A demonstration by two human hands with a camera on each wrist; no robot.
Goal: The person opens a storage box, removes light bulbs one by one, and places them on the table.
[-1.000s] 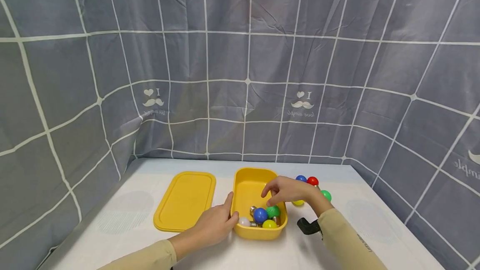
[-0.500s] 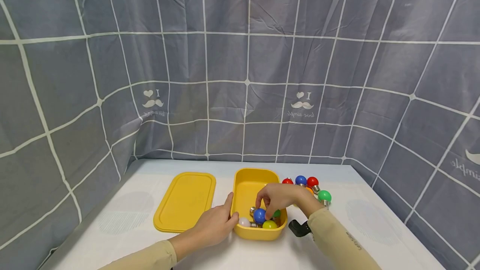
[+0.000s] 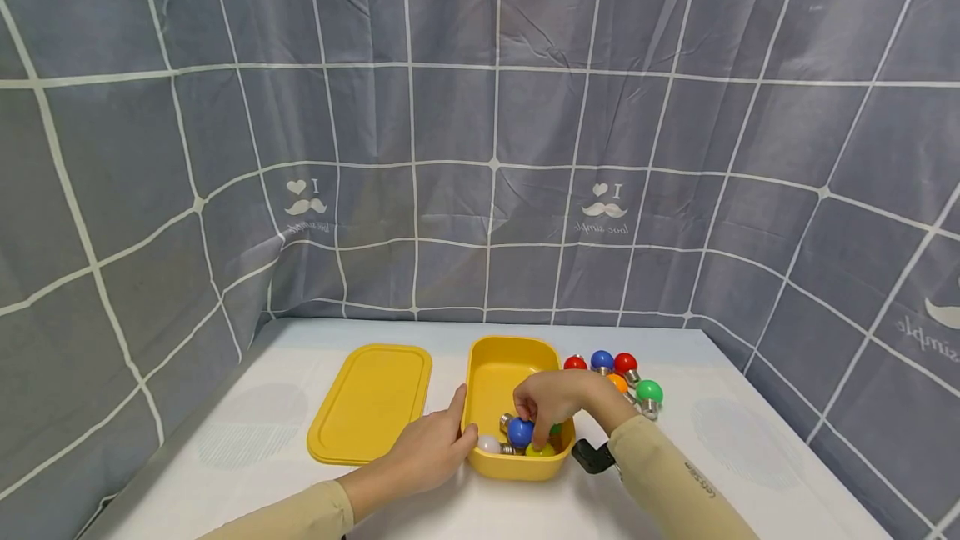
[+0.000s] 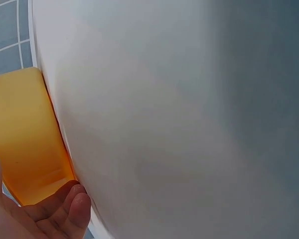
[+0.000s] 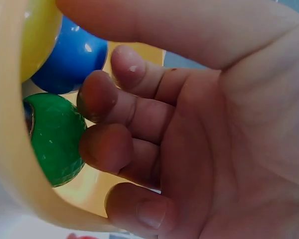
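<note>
My left hand (image 3: pixel 427 447) stays at the left side of a yellow plastic box (image 3: pixel 504 342), thumb over the rim and fingers against the outer wall. In the left wrist view, fingertips (image 4: pixel 77 204) meet the box wall (image 4: pixel 30 134) low down. My right hand (image 3: pixel 562 397) reaches inside, fingers bent and apart. Its thumb lies over a yellow light bulb (image 5: pixel 40 40) in the right wrist view, close to a blue bulb (image 5: pixel 72 59). A green bulb (image 5: pixel 57 139) is beside its fingertips. A white bulb (image 3: pixel 488 444) lies in the near left corner. No bulb is visibly lifted.
Left of the box, a flat yellow lid (image 3: pixel 371 404) lies on the white table (image 3: pixel 247 407). Several loose bulbs lie right of the box, including a red bulb (image 3: pixel 625 362) and a green bulb (image 3: pixel 649 392). A grey curtain (image 3: pixel 450 123) surrounds the table.
My right hand has lowered into the box; its thumb shifted from beside the blue bulb to over the yellow one. Bulbs right of the box became more visible. My left hand stayed put.
</note>
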